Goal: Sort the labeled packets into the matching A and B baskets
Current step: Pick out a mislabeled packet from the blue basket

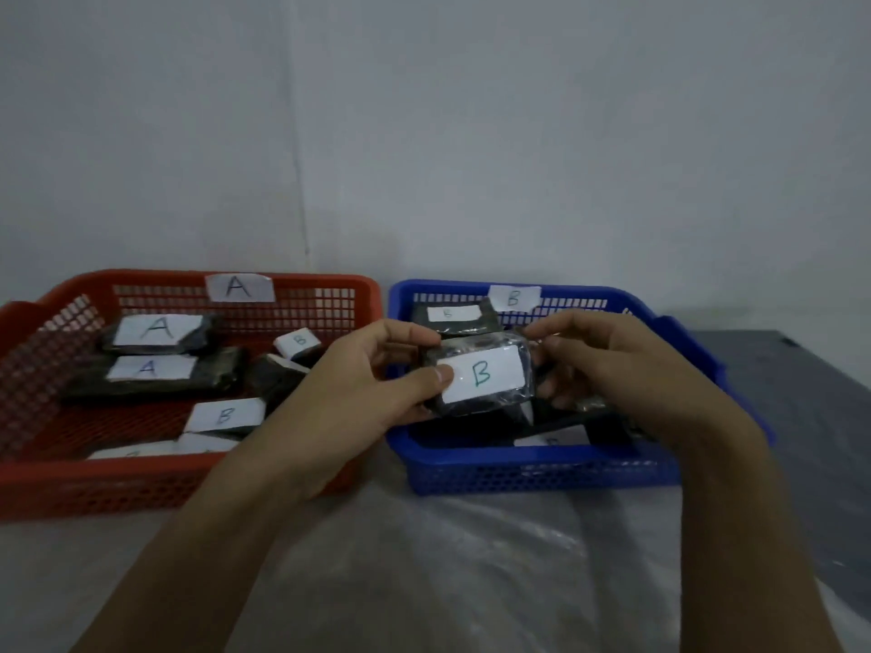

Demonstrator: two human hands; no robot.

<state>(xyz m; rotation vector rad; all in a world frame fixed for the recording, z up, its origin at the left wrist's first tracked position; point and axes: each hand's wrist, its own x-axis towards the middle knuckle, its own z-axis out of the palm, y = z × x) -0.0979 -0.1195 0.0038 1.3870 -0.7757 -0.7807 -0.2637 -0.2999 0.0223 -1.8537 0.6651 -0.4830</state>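
A dark packet with a white B label [485, 377] is held over the blue basket [542, 468], which carries a B tag on its back wall. My left hand [377, 374] pinches the packet's left end, thumb on the label. My right hand [608, 365] grips its right end. More packets lie in the blue basket, one labeled B [452, 315] at the back. The red basket [141, 487], tagged A, holds two packets labeled A [158, 329] [151, 369] and packets labeled B [224, 417] [298, 342].
Both baskets stand side by side on a table covered with clear plastic sheet [447, 558]. A grey wall rises close behind them. A darker surface [801, 393] shows to the right of the blue basket.
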